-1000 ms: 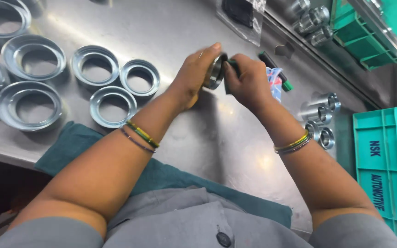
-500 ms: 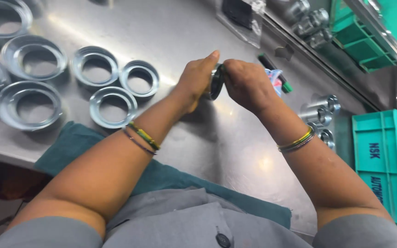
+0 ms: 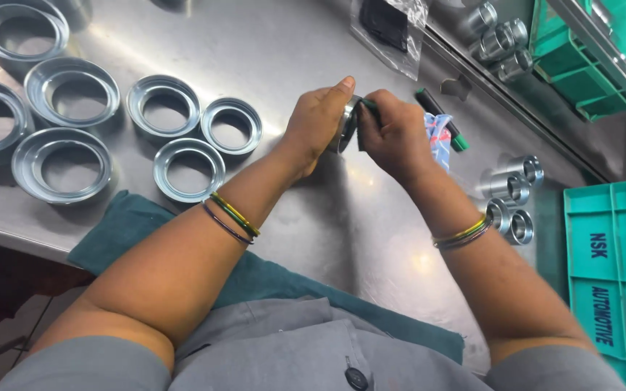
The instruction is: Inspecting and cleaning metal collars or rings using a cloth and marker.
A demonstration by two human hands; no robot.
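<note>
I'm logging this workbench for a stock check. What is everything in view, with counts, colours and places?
Flanged metal rings: seven, silver, on the table at left.
Metal ring part: one, silver, held between both hands.
Short metal sleeves: four, silver, on the table at right.
More sleeves: at least four, silver, top right.
Marker: one, black and green, behind the right hand.
Plastic bag: one, clear with dark contents, top centre.
Crates: two, teal, right edge.
Cloth: one, dark teal, at the table's near edge.
Table: steel.
Left hand: gripping the part; bangles on the wrist.
Right hand: gripping the part; bangles on the wrist.
</note>
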